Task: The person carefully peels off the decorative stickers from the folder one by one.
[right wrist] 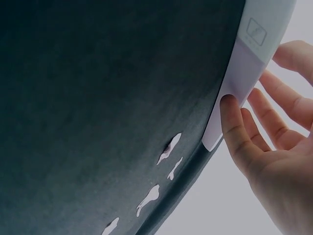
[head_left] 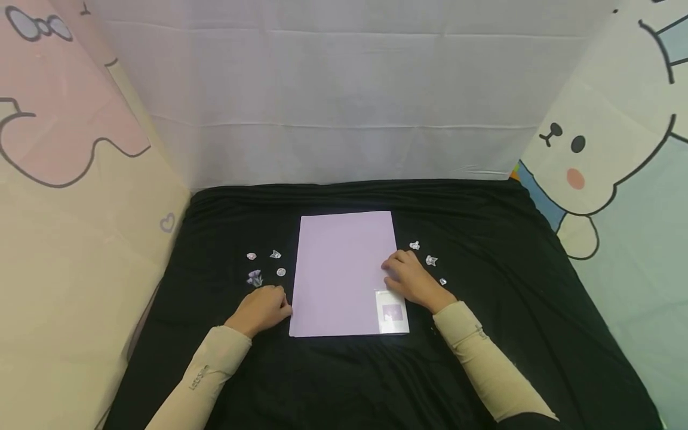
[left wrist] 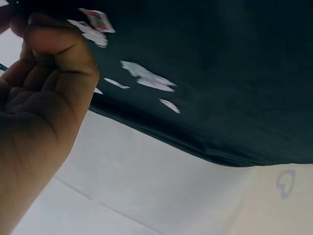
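Observation:
A lilac folder [head_left: 344, 269] lies flat on the black cloth, a clear label pocket [head_left: 392, 319] at its lower right corner. My left hand [head_left: 263, 310] is at its lower left edge, fingers curled and thumb tip right at the edge. In the left wrist view the curled fingers [left wrist: 54, 44] show from the palm side, with the fingertips partly out of frame. My right hand [head_left: 411, 278] rests on the folder's right edge above the pocket. Its fingers [right wrist: 237, 127] look relaxed and spread over the lilac cover [right wrist: 239, 73] in the right wrist view.
Left of the folder lie several small cut-out stickers, including a purple flower-like one [head_left: 255, 278] close to my left hand. More pale stickers, such as a star-shaped one [head_left: 431, 260], lie to the right. A white curtain [head_left: 344, 107] hangs behind the black cloth [head_left: 344, 382].

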`<state>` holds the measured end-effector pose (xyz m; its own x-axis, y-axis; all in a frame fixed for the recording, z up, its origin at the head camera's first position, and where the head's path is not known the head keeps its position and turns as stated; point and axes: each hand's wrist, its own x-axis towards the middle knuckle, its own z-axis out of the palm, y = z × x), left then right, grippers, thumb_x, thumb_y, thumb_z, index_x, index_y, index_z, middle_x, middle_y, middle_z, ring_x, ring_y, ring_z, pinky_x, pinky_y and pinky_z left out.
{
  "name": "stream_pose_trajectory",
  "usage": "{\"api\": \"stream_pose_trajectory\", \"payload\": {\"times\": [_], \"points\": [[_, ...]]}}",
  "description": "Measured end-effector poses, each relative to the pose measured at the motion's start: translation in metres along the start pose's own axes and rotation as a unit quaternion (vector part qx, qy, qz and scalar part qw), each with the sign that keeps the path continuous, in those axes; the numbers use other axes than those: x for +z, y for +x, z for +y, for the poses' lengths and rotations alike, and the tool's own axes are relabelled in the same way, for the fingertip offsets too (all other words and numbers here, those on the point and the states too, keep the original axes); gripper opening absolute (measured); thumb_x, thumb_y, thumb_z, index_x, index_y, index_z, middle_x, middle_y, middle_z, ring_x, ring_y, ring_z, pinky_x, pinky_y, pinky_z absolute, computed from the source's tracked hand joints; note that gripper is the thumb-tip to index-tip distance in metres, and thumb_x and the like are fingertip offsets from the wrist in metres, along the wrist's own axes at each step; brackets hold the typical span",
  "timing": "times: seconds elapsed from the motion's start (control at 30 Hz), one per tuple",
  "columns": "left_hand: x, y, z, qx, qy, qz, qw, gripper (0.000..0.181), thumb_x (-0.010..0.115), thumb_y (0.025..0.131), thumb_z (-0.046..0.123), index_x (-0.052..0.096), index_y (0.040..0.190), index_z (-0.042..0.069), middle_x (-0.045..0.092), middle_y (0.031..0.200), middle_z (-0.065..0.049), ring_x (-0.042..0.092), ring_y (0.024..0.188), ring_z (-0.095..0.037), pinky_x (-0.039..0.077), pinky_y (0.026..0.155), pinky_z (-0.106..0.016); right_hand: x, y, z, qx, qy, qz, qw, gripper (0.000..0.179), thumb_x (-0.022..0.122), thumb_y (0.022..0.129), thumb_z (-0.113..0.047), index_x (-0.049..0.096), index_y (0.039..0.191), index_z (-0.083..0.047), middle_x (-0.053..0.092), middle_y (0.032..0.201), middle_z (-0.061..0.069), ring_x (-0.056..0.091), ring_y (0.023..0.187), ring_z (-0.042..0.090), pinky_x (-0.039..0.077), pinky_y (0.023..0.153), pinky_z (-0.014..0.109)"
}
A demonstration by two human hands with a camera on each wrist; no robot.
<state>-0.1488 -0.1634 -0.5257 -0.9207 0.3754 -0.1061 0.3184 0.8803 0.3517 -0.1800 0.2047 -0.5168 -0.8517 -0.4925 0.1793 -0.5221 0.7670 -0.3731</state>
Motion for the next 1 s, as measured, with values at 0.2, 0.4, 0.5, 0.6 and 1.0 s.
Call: {"api": "stream_pose_trajectory", "payload": {"times": [0.2,0.4,0.5,0.6,1.0], "points": [[-0.007,-0.005,-0.01,0.018,-0.018,0.017,0.9995,0.024,0.068,0.087,0.01,0.056,0.067,0.015,0.048,0.062,0.005,0.044,0.057,-0.012,0.04,0.053,-0.031,0.001,-0.001,0.0,0.002,0.007,0.004,1.0,0.024,0.072,0.089,-0.009,0.069,0.111,-0.002,0.06,0.112,0.014,0.049,0.103,0.03,0.046,0.092,0.044],[-0.008,-0.007,-0.017,0.007,-0.037,0.015,0.9992,0.017,0.069,0.092,0.014,0.065,0.075,0.012,0.056,0.067,0.006,0.047,0.056,-0.011,0.042,0.055,-0.03,0.003,-0.002,0.001,0.0,0.004,0.003,1.0,0.024,0.072,0.089,-0.01,0.069,0.111,-0.002,0.06,0.112,0.014,0.05,0.103,0.03,0.046,0.092,0.044],[-0.011,-0.006,-0.019,0.0,-0.04,0.022,0.999,0.014,0.07,0.093,0.017,0.067,0.08,0.011,0.057,0.068,0.006,0.048,0.057,-0.011,0.043,0.055,-0.03,0.003,0.0,0.001,0.005,0.002,0.002,1.0,0.025,0.073,0.089,-0.01,0.069,0.112,-0.002,0.06,0.112,0.013,0.05,0.104,0.029,0.046,0.093,0.043],[-0.016,-0.003,-0.019,-0.007,-0.035,0.032,0.9988,0.013,0.071,0.093,0.019,0.067,0.084,0.011,0.056,0.069,0.005,0.049,0.058,-0.012,0.044,0.056,-0.031,0.002,0.001,0.001,0.009,0.004,-0.003,0.9999,0.025,0.073,0.089,-0.011,0.069,0.113,-0.002,0.06,0.114,0.014,0.05,0.105,0.03,0.046,0.094,0.043],[-0.038,0.015,0.002,0.013,0.029,0.122,0.992,0.046,0.065,0.097,0.033,0.063,0.126,-0.002,0.064,0.123,-0.022,0.06,0.113,-0.039,0.048,0.094,-0.053,-0.012,0.01,0.0,0.026,-0.033,-0.046,0.998,0.028,0.068,0.093,-0.018,0.067,0.117,-0.003,0.063,0.117,0.014,0.06,0.108,0.03,0.049,0.096,0.046]]}}
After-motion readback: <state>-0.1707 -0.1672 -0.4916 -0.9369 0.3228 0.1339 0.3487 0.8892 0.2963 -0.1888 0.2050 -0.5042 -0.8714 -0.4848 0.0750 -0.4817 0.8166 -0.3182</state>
